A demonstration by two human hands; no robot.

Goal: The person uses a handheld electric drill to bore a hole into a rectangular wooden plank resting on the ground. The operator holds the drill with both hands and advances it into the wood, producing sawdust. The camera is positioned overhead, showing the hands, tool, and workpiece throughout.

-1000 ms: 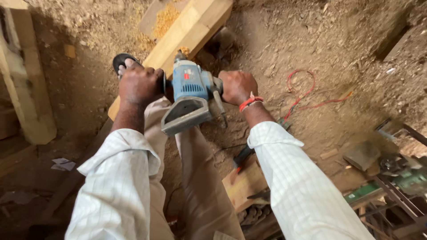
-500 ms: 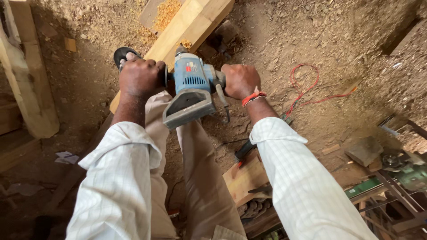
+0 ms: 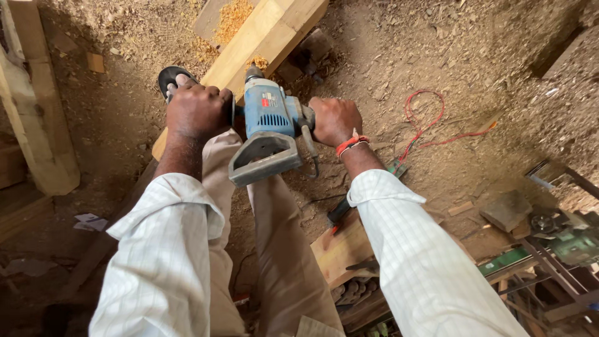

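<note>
Both hands clamp the blue drill point(image 3: 269, 128) (left hand point(image 3: 197, 112), right hand point(image 3: 334, 120)), its nose pointing down into the timber beam point(image 3: 262, 37).

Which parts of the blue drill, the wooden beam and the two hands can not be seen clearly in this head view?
- Drill bit: hidden behind the blue drill, so where it meets the wooden beam cannot be seen.
- Beam's far end: cut off by the top edge.
- Side handles: covered by the left hand and right hand.
- Feet: hidden under the legs and sleeves.
- Tools at the lower right: too cluttered to tell apart.
</note>
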